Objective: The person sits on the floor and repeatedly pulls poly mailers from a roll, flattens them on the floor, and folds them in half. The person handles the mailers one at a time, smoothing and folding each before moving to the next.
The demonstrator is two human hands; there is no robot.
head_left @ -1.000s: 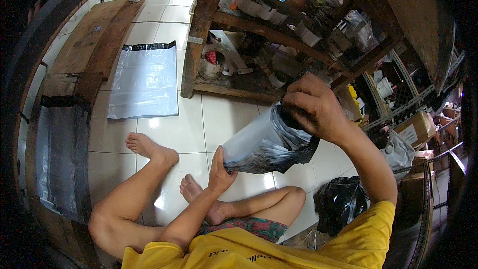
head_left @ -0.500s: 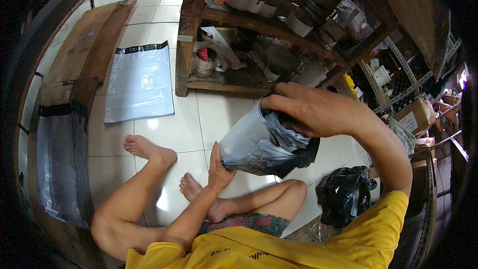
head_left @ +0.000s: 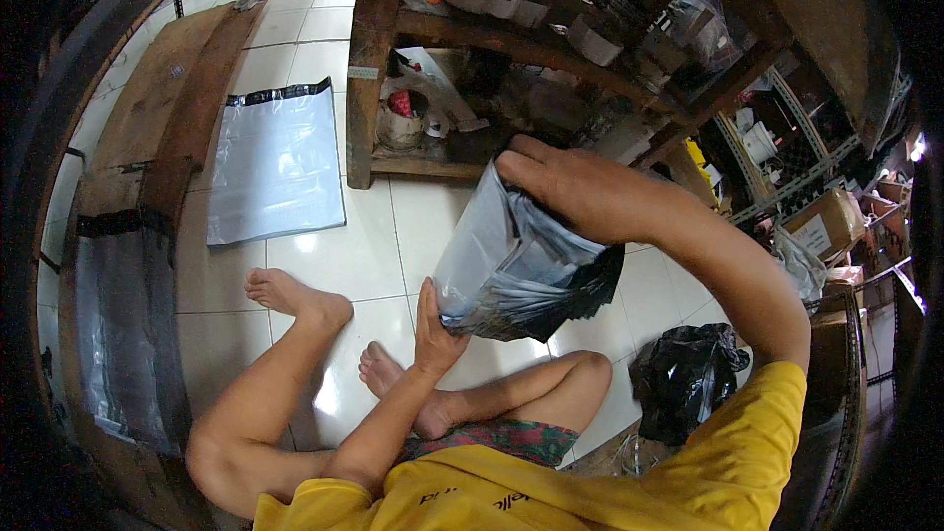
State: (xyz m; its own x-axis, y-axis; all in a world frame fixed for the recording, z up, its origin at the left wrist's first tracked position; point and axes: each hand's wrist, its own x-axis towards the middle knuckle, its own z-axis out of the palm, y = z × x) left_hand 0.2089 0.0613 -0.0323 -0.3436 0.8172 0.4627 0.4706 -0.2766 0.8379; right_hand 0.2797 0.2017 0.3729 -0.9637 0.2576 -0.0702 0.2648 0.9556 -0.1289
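A thick stack of grey plastic mailing bags (head_left: 484, 254) with black edges is bent into a curve above the floor, between my two hands. My left hand (head_left: 436, 334) grips its lower left corner, thumb up along the outer face. Over the top edge reaches my right hand (head_left: 562, 187), its fingers bent down against the sheets; the fingertips are partly hidden. On the right the layers fan apart. Another pile of grey bags (head_left: 277, 165) with a black top strip lies flat on the tiles, ahead and to the left.
More grey bags (head_left: 128, 324) rest on a wooden plank (head_left: 147, 108) at the left. A wooden shelf (head_left: 372, 69) filled with containers stands ahead. To the right are a black plastic bag (head_left: 686, 374), a cardboard box (head_left: 831, 226) and metal racking (head_left: 801, 123).
My right hand has moved slightly left and up along the stack's top edge. The stack has tipped more upright, and its layers show more fanned out. My left hand keeps its place.
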